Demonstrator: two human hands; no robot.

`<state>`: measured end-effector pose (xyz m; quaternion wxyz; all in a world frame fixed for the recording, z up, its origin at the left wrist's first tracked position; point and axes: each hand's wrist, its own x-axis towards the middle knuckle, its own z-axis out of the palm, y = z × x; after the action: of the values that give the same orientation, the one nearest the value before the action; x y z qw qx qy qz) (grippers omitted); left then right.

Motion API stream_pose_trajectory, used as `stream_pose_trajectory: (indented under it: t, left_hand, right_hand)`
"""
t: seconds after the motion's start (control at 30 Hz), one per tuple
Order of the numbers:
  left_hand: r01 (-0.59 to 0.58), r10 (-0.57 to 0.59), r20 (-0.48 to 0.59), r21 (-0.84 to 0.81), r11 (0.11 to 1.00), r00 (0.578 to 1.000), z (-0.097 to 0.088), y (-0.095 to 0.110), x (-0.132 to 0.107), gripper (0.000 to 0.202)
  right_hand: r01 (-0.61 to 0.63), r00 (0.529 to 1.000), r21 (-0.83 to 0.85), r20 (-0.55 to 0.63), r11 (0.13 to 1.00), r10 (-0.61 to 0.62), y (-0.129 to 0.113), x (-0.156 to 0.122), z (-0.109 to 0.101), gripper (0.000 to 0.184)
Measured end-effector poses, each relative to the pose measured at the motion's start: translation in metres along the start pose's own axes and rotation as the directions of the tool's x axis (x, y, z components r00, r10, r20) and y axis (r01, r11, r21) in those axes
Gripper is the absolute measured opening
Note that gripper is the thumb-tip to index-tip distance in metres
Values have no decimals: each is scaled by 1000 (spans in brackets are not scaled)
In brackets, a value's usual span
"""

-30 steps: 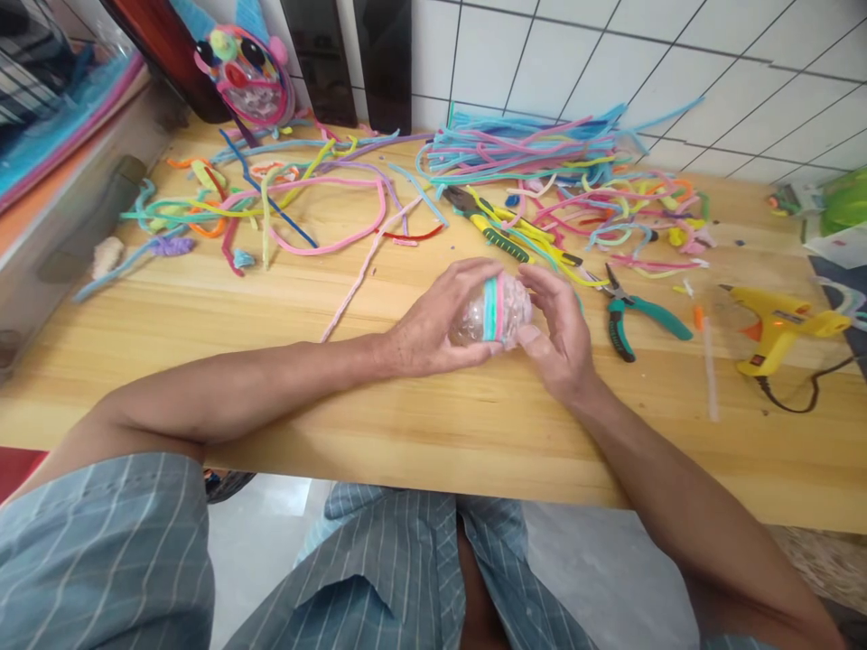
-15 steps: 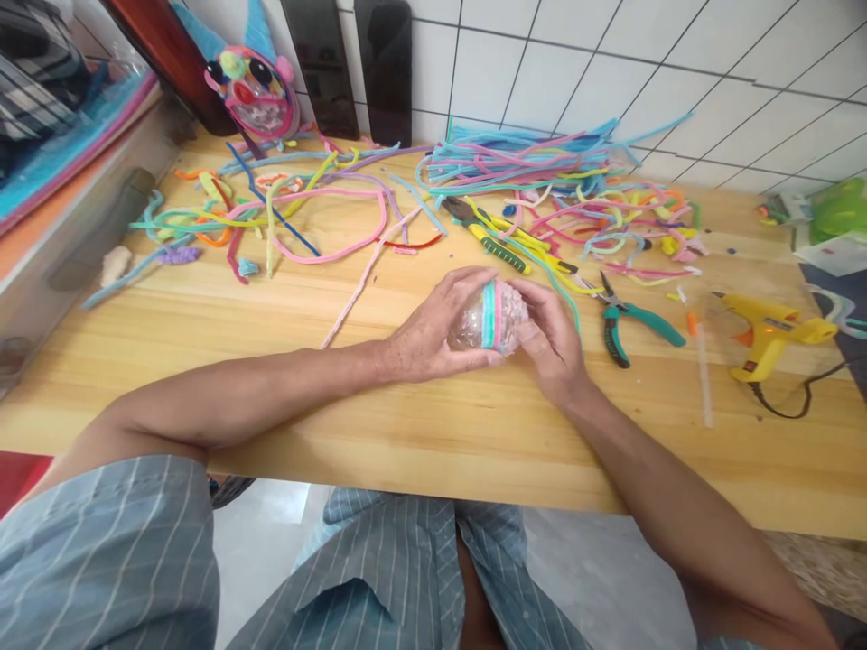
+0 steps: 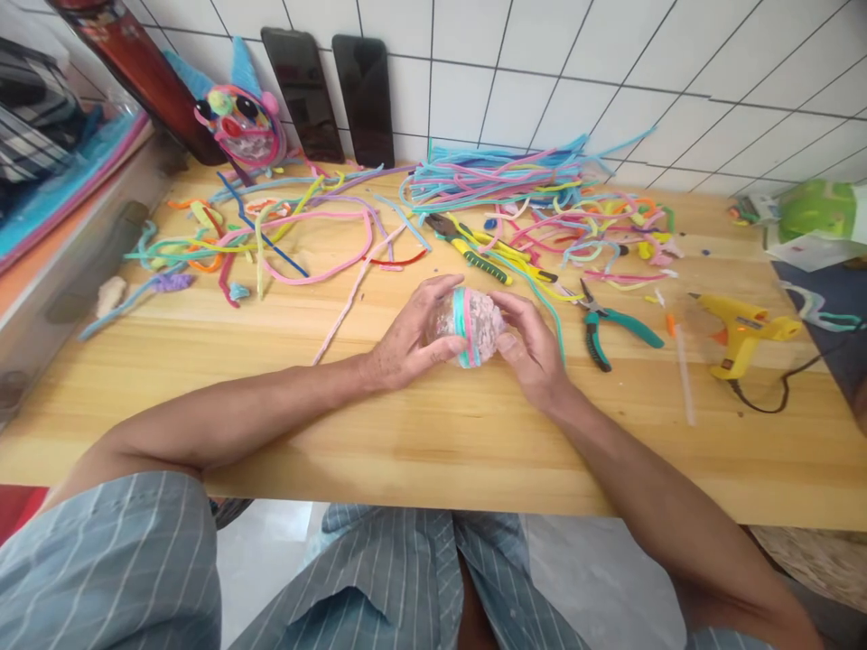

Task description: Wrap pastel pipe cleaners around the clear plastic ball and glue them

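Over the wooden table (image 3: 406, 442), the left hand (image 3: 406, 338) curls round a clear ball (image 3: 483, 329), probably light, slick and dentable, best gripped at its fuzzy bands (image 3: 461, 314), while the right hand (image 3: 534, 348) apparently pinches its right end, fingertips partly hidden.

Round piece (image 3: 478, 329) between left hand (image 3: 406, 346) and right hand (image 3: 534, 348), over the table (image 3: 406, 442). Pipe-cleaner bundle (image 3: 498, 177) behind, by the wall (image 3: 532, 45). Pliers (image 3: 597, 314) right of right hand, glue gun (image 3: 743, 327) farther right. Phones (image 3: 364, 101) back left against wall, figure (image 3: 247, 128) left of them.
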<state>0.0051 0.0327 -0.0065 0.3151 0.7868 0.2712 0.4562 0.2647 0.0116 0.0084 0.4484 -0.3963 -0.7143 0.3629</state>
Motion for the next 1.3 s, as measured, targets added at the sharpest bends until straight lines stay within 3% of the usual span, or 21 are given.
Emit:
stream_pose_trajectory:
  t: [0.23, 0.43, 0.6, 0.7, 0.8, 0.9, 1.0, 1.1, 1.3]
  left_hand:
    - [58, -65, -52, -112, 992, 997, 1, -8, -3, 75]
    - [97, -102, -155, -41, 994, 983, -8, 9, 9, 61]
    - [108, -83, -247, 90, 990, 965, -32, 34, 30, 53]
    - [270, -226, -205, 222, 937, 952, -62, 51, 37, 43]
    - [494, -477, -155, 426, 758, 865, -99, 64, 34, 40]
    - [621, -675, -169, 593, 512, 718, -129, 66, 19, 37]
    - [687, -793, -172, 626, 370, 584, -141, 57, 1, 34]
    - [728, -832, -164, 592, 346, 529, -140, 46, -8, 27]
    - [810, -856, -91, 386, 441, 509, -142, 39, -3, 20]
  right_hand:
    - [24, 1000, -6, -13, 1000, -24, 2, 1, 2, 58]
    - [29, 999, -27, -40, 999, -30, 4, 4, 4, 59]
    - [37, 996, -19, -75, 999, -39, 10, 7, 5, 63]
    - [33, 996, -31, -85, 999, -36, 13, 8, 6, 66]
    - [41, 994, -31, -96, 999, -44, 15, 9, 6, 66]
    - [43, 991, -37, -122, 998, -47, 18, 9, 7, 61]
    - [56, 987, -50, -145, 997, -62, 18, 9, 7, 58]
    - [66, 985, -61, -159, 996, -75, 17, 10, 6, 58]
    - [41, 980, -97, -192, 994, -59, 18, 12, 5, 59]
